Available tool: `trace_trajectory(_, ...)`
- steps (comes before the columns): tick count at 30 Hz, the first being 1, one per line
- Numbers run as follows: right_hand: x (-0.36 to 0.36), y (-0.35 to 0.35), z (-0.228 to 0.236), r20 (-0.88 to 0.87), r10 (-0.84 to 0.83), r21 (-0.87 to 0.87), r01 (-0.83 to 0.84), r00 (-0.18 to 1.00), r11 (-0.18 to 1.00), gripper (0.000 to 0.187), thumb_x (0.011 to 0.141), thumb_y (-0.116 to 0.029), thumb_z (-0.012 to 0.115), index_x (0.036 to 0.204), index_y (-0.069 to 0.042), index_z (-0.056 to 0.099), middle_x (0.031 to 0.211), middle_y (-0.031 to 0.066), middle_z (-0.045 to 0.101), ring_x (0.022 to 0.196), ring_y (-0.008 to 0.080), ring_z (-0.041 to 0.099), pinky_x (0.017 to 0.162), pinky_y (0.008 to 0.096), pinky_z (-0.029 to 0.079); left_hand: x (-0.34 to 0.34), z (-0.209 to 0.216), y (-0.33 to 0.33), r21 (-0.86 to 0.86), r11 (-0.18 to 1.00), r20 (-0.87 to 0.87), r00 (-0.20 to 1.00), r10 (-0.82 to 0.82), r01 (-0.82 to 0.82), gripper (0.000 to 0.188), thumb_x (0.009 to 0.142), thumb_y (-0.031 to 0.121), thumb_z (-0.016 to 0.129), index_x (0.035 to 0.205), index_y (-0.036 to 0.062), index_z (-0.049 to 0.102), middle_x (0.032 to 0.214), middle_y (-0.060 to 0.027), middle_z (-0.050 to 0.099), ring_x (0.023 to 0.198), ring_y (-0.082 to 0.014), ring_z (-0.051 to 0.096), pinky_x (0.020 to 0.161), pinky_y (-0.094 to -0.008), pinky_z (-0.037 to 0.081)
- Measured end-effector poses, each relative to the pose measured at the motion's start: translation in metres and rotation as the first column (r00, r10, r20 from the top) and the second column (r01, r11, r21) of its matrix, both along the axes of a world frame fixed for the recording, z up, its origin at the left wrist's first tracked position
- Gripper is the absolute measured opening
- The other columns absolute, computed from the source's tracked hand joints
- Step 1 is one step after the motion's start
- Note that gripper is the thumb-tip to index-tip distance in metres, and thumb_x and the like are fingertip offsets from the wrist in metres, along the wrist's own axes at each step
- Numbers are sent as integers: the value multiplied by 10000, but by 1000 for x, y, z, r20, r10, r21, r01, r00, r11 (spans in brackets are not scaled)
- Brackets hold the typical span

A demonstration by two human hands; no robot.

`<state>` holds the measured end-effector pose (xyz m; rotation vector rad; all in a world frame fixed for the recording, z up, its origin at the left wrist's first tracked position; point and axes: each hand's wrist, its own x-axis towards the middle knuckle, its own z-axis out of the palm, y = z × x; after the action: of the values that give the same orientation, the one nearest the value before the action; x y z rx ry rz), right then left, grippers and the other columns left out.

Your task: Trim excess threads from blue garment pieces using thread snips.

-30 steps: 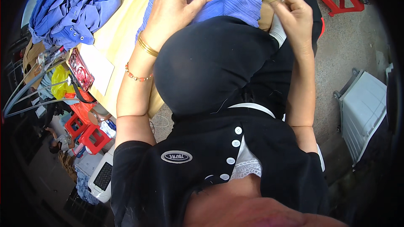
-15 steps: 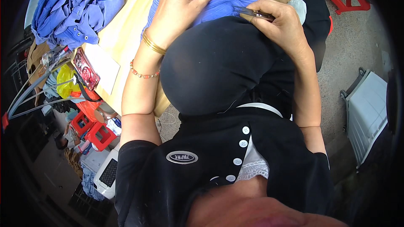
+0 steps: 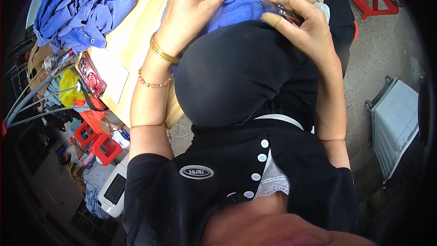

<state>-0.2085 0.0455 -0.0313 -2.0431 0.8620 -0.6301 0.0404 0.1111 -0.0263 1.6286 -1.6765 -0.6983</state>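
Note:
On the table's near edge lies a blue ribbed garment (image 3: pixel 243 0), bunched up just beyond my raised knee in black trousers. My left hand (image 3: pixel 195 9) pinches its left part between thumb and fingers. Gold bangles and a beaded bracelet circle that wrist. In my right hand (image 3: pixel 302 25) is a pair of small dark thread snips (image 3: pixel 282 10), blades pointing left at the garment and slightly blurred. A tan covering wraps my right thumb tip. Whether the blades touch the cloth I cannot tell.
A pile of blue garments (image 3: pixel 84 7) with eyelets lies at the table's far left. Below it are a red patterned phone case (image 3: pixel 91 75) and white paper (image 3: pixel 111 75). Red stools (image 3: pixel 107 148) stand lower left and far right; a wheeled grey-white bin (image 3: pixel 396 123) is at right.
My right hand has turned and opened slightly, its thumb now showing below the snips. The garment has bunched up more between my hands, and my left hand has shifted slightly.

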Motion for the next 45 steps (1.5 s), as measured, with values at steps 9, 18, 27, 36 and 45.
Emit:
trace_trajectory(9, 21, -9, 7, 45, -37, -139, 43, 998, 989, 298, 902, -187, 722, 1175, -67, 707, 912, 45, 679, 797, 112, 611, 716, 241, 479, -17, 4, 2, -50, 990, -221, 968, 118, -132, 142, 894, 69, 750, 1021, 32, 699, 920, 13, 680, 721, -23, 567, 686, -151, 475)
trace_trajectory(18, 21, -5, -2, 3, -87, -243, 85, 996, 966, 319, 876, -324, 740, 1090, -87, 757, 933, 104, 729, 772, 229, 717, 694, 310, 558, -19, -2, 4, -87, 979, -444, 887, 127, -184, 172, 902, 12, 726, 1068, 23, 686, 981, -13, 689, 793, -37, 592, 763, -155, 488)
trace_trajectory(27, 29, 1, 1, 23, -115, -326, 116, 993, 938, 291, 878, -311, 738, 1070, -94, 762, 904, 83, 729, 742, 214, 709, 667, 306, 549, -23, 0, 5, -102, 974, -459, 878, 136, -205, 173, 894, 2, 730, 1060, 31, 691, 979, -16, 696, 817, -47, 615, 784, -170, 502)
trace_trajectory(36, 33, -1, 2, 38, -138, -227, 143, 990, 963, 274, 881, -308, 729, 1056, -99, 762, 895, 85, 729, 741, 220, 709, 666, 321, 541, -24, 6, 10, -72, 970, -370, 910, 189, -231, 169, 881, -1, 743, 1040, 40, 703, 953, -4, 700, 756, -32, 577, 739, -149, 481)
trace_trajectory(45, 34, 0, 0, 85, -142, -251, 159, 986, 955, 245, 878, -214, 735, 1078, -74, 750, 866, 83, 699, 722, 171, 654, 654, 282, 503, -22, 1, 9, -78, 976, -441, 885, 149, -203, 176, 889, 1, 734, 1057, 36, 695, 963, -15, 705, 857, -68, 647, 827, -185, 519)
